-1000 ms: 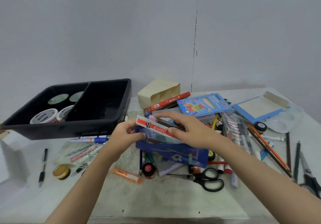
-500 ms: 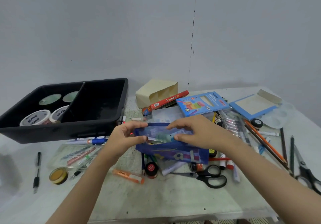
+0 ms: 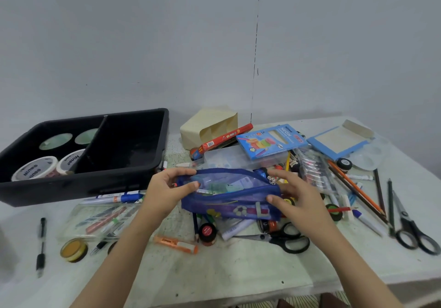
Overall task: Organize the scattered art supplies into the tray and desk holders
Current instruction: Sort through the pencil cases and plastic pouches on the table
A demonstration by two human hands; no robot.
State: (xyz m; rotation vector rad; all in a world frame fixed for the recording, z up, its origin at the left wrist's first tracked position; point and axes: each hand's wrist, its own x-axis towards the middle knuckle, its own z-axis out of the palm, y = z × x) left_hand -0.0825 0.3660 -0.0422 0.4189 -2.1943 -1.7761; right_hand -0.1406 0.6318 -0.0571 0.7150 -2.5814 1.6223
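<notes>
A blue mesh pencil pouch [image 3: 229, 197] sits mid-table, its top gaping, with boxed items visible inside through the mesh. My left hand [image 3: 167, 189] pinches the pouch's left end at the opening. My right hand [image 3: 296, 193] holds its right end, thumb on the near edge. The black two-compartment tray [image 3: 100, 183] stands at the left; white tubs [image 3: 35, 169] fill its left compartment, the right one looks bare. A cream desk holder [image 3: 210, 128] lies tipped on its side behind the pouch.
Supplies lie scattered: black scissors [image 3: 286, 239] and an orange marker [image 3: 176, 244] in front, a clear pen case [image 3: 100, 219] and black pen [image 3: 41, 245] left, a blue pencil box [image 3: 269, 140], pencils [image 3: 353, 188], palette [image 3: 370, 155] and second scissors [image 3: 412, 229] right.
A red-and-white flat box held above the pouch a second ago has gone inside it. Both hands have moved apart to the pouch's ends.
</notes>
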